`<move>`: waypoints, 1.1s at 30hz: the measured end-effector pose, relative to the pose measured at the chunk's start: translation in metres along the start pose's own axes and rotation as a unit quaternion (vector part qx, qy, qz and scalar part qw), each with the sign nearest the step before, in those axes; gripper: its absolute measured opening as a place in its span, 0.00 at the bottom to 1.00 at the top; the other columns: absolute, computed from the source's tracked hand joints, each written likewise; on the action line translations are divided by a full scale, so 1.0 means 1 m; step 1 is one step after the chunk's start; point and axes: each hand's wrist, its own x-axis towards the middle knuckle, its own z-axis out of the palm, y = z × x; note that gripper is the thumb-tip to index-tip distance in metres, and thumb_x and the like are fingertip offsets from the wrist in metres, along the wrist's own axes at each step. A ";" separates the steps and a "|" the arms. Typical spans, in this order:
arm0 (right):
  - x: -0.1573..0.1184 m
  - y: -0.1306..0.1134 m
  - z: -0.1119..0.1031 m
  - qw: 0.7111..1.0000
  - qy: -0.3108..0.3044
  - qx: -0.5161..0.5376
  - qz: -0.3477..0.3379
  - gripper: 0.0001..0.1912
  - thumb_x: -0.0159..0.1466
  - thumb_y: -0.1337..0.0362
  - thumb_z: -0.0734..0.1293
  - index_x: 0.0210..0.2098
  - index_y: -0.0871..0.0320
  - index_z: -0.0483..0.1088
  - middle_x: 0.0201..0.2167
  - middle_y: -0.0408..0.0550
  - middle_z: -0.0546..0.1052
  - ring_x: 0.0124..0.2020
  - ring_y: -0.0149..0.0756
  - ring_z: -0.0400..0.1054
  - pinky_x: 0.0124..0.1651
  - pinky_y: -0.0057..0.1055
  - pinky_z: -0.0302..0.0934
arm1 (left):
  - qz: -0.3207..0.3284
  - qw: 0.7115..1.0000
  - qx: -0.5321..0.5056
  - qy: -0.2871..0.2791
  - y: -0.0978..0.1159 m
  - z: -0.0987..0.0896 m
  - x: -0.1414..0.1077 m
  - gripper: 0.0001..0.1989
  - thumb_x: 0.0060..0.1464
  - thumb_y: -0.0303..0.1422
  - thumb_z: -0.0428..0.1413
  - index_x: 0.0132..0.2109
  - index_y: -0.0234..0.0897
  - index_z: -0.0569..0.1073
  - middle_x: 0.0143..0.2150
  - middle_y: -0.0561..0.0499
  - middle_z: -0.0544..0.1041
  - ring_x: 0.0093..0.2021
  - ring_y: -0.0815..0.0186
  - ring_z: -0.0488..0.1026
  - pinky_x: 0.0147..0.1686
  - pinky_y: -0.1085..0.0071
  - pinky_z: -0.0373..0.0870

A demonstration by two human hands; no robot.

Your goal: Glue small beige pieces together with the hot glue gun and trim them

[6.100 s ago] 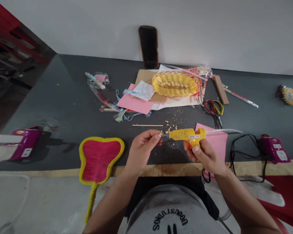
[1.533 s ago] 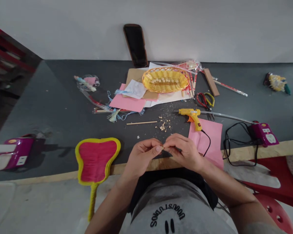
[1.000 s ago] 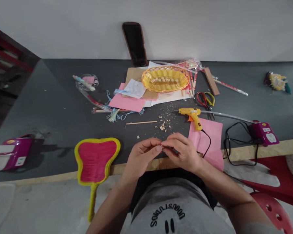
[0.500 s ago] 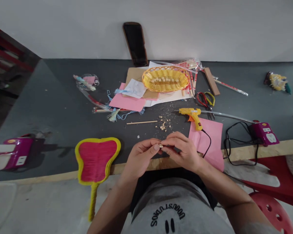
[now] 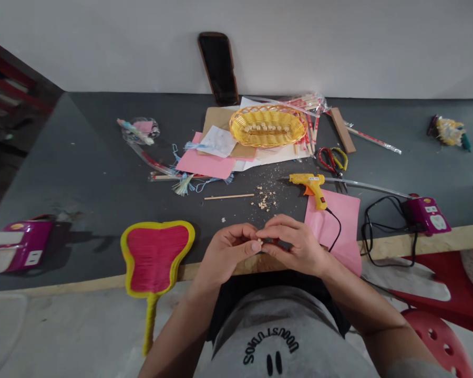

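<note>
Close to the table's front edge, my left hand [image 5: 233, 249] and my right hand [image 5: 289, 242] meet fingertip to fingertip. Between them they pinch a small pale wooden piece [image 5: 260, 242], mostly covered by the fingers. Just beyond the hands lies a scatter of small wood pieces and crumbs [image 5: 266, 199]. A thin wooden stick [image 5: 229, 197] rests to the left of that scatter. A yellow glue gun [image 5: 310, 188] lies to its right, nozzle pointing left. Farther back, a yellow woven basket [image 5: 268, 140] holds a row of small pale pieces.
Red-and-yellow-handled scissors [image 5: 334, 161] and a wooden block [image 5: 342, 130] lie right of the basket. Pink paper [image 5: 345, 226] hangs over the front edge near a purple power box [image 5: 425, 215]. A pink-and-yellow fan [image 5: 153, 257] overhangs the edge at left. A phone [image 5: 219, 68] leans on the wall.
The fingers have shifted slightly around the small wooden piece, and less of it shows now. Both hands stay in nearly the same place.
</note>
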 end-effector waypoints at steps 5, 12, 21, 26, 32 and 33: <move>0.000 0.001 0.001 1.000 0.008 0.003 -0.007 0.07 0.66 0.67 0.69 0.44 0.56 0.75 0.35 0.47 0.78 0.38 0.32 0.74 0.42 0.29 0.74 | -0.007 1.000 -0.007 -0.020 0.000 -0.002 -0.001 0.13 0.40 0.36 0.72 0.28 0.33 0.80 0.28 0.51 0.76 0.30 0.69 0.71 0.34 0.73 0.68; 0.001 -0.003 0.004 0.999 0.038 -0.023 -0.012 0.03 0.66 0.69 0.69 0.40 0.58 0.74 0.34 0.48 0.78 0.36 0.32 0.74 0.39 0.27 0.73 | 0.010 1.000 -0.002 -0.009 -0.001 0.001 -0.002 0.10 0.43 0.36 0.71 0.28 0.33 0.81 0.29 0.50 0.77 0.31 0.68 0.72 0.35 0.72 0.69; -0.001 -0.002 0.006 0.999 0.049 -0.017 -0.002 0.04 0.66 0.69 0.68 0.39 0.57 0.75 0.32 0.47 0.78 0.34 0.32 0.74 0.36 0.28 0.73 | 0.016 1.000 -0.016 0.011 -0.003 0.005 -0.002 0.11 0.41 0.37 0.72 0.27 0.34 0.81 0.28 0.50 0.78 0.31 0.69 0.72 0.34 0.73 0.69; -0.001 -0.001 0.006 0.999 0.047 -0.006 -0.002 0.03 0.66 0.69 0.67 0.39 0.57 0.74 0.32 0.47 0.78 0.34 0.31 0.74 0.35 0.28 0.73 | 0.018 1.000 -0.018 0.009 -0.004 0.005 -0.001 0.11 0.41 0.36 0.72 0.27 0.34 0.80 0.28 0.50 0.77 0.31 0.69 0.71 0.34 0.72 0.69; 0.000 0.000 0.008 0.999 0.048 0.003 0.004 0.04 0.66 0.70 0.67 0.38 0.57 0.74 0.31 0.46 0.77 0.33 0.31 0.73 0.35 0.28 0.73 | 0.013 1.000 -0.022 0.012 -0.004 0.005 -0.001 0.12 0.40 0.37 0.72 0.26 0.33 0.80 0.28 0.50 0.77 0.30 0.68 0.72 0.34 0.72 0.69; 0.001 0.000 0.009 0.999 0.050 0.005 0.004 0.04 0.66 0.71 0.67 0.37 0.57 0.74 0.31 0.46 0.77 0.33 0.31 0.73 0.35 0.28 0.72 | 0.013 1.000 -0.023 0.015 -0.004 0.005 -0.001 0.12 0.39 0.37 0.72 0.26 0.33 0.80 0.28 0.50 0.77 0.30 0.68 0.72 0.34 0.72 0.69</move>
